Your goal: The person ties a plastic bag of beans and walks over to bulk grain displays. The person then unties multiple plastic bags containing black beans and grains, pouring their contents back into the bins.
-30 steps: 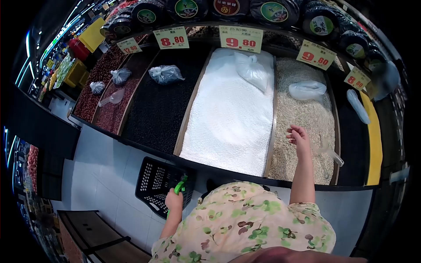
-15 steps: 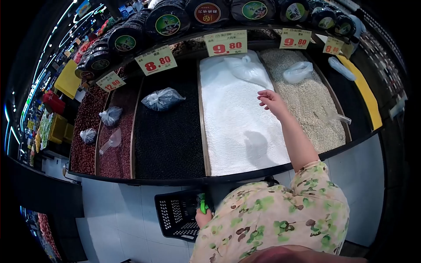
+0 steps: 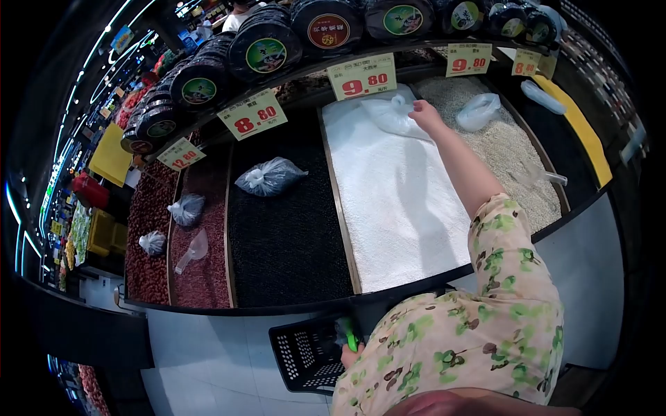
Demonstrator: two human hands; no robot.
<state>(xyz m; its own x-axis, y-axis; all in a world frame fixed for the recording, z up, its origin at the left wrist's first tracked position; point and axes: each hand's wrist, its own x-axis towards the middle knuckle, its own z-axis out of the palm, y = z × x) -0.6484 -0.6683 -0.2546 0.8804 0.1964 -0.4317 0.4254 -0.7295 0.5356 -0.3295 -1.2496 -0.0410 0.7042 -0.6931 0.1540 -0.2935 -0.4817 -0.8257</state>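
My right hand (image 3: 428,116) reaches over the bin of white grains (image 3: 395,201), its fingers slightly bent and apart, with nothing visible in them. Just left of those fingertips lies a knotted clear plastic bag of white contents (image 3: 395,118); whether they touch it I cannot tell. Low in the view, my left hand (image 3: 351,356) is closed around the green handle (image 3: 352,342) of a black shopping basket (image 3: 295,357). Part of that hand is hidden by my patterned sleeve.
Neighbouring bins hold black grains (image 3: 284,243), reddish grains (image 3: 202,277) and beige grains (image 3: 517,149). Tied bags (image 3: 270,177) and scoops (image 3: 194,251) lie on them. Price signs (image 3: 362,76) and round black packages (image 3: 263,52) line the back. A dark rim (image 3: 243,312) edges the front.
My right hand has moved up and away from me, closer to the knotted bag on the white grains. My left hand still holds the basket handle. The whole view has shifted slightly.
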